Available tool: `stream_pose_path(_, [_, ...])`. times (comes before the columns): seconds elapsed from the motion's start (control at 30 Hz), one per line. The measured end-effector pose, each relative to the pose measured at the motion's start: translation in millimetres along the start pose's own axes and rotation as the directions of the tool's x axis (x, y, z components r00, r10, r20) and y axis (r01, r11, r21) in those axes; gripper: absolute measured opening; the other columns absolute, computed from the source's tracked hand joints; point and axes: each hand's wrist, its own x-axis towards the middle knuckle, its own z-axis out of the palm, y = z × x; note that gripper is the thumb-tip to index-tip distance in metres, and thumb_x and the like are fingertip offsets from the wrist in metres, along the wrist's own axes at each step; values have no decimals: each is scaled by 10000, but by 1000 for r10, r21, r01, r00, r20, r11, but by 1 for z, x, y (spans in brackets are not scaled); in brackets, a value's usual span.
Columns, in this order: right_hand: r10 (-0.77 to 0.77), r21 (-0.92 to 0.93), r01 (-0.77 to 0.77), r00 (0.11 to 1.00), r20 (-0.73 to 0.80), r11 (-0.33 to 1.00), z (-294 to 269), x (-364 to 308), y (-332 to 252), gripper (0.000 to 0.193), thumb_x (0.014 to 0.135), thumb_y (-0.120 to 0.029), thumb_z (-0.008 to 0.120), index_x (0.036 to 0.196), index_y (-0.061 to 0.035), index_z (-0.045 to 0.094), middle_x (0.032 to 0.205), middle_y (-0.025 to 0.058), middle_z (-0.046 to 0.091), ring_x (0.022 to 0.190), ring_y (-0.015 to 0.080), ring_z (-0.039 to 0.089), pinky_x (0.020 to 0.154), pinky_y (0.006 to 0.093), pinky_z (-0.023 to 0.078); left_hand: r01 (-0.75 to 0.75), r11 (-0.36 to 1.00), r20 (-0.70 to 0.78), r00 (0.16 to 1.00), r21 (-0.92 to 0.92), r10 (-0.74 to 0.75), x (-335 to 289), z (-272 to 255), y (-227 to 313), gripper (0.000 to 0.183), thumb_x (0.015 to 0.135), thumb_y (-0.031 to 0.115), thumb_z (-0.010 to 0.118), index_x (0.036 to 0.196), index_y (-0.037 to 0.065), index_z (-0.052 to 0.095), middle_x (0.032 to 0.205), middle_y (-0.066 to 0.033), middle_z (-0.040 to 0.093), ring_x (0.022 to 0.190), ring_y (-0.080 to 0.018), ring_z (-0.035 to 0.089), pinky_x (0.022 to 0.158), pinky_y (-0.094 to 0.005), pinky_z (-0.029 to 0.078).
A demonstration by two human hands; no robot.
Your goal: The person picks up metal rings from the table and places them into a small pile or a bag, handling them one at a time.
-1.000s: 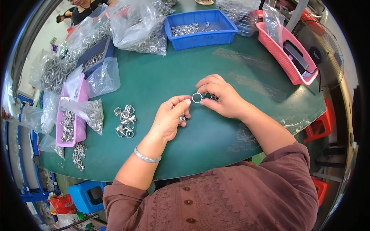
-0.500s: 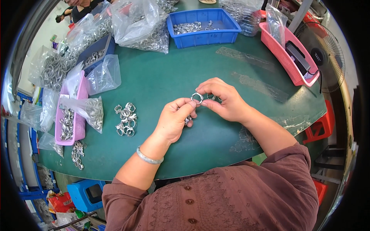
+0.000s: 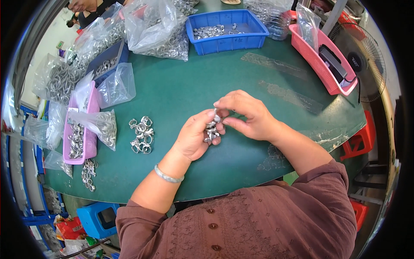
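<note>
My left hand (image 3: 194,134) is closed round a cluster of shiny metal rings (image 3: 211,131), which show between its thumb and curled fingers. Against it, from the right, comes my right hand (image 3: 252,115), index finger and thumb bent at a small ring held edge-on beside the left thumb. A bit of silver metal also shows under the right hand's curled fingers, mostly hidden. Left of my hands, a small group of similar rings (image 3: 141,134) lies on the green table (image 3: 185,86).
A pink basket (image 3: 89,149) of metal parts and loose rings (image 3: 89,175) are at left. Farther back are clear bags of rings (image 3: 166,47), a blue tray (image 3: 228,45) and a pink basket (image 3: 302,54) holding a black device. A person (image 3: 97,11) is at the far left.
The ring held upright between both hands has turned edge-on and come down to the left-hand cluster. The left hand has opened toward the camera, showing more rings.
</note>
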Motion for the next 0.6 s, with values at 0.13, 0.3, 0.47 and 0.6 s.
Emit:
stream_pose_path(0.13, [6, -91, -16, 994, -109, 996, -7, 0, 2, 356, 729, 0, 668, 1072, -46, 585, 1015, 106, 604, 912, 281, 569, 762, 366, 477, 5, 960, 283, 956, -279, 78, 3, -17, 1, 408, 873, 279, 458, 1123, -27, 561, 836, -96, 574, 796, -220, 510, 547, -277, 447])
stream_pose_path(0.3, [199, -348, -205, 979, -51, 915, -22, -11, 12, 365, 750, -109, 677, 1096, -43, 581, 1110, 122, 560, 1051, 296, 496, 878, 403, 412, 5, 938, 392, 909, -346, 140, 5, -19, 1, 506, 847, 318, 468, 1171, -65, 534, 877, -142, 568, 818, -249, 490, 562, -291, 459])
stream_pose_path(0.47, [379, -541, -264, 919, 111, 798, -26, -15, 14, 351, 738, -196, 693, 1040, -38, 608, 1152, 116, 527, 1112, 298, 445, 944, 424, 349, 12, 940, 273, 958, -340, 86, 1, -15, 2, 445, 890, 367, 463, 1087, -15, 578, 877, -134, 569, 831, -250, 518, 557, -288, 466])
stream_pose_path(0.6, [349, -513, -249, 931, 105, 821, -24, -12, 17, 299, 729, -161, 692, 995, -46, 619, 1117, 104, 544, 1087, 291, 463, 942, 415, 353, -41, 971, 169, 982, -236, 83, 3, -20, 1, 321, 913, 346, 498, 983, 49, 597, 887, -110, 577, 865, -246, 559, 545, -281, 469])
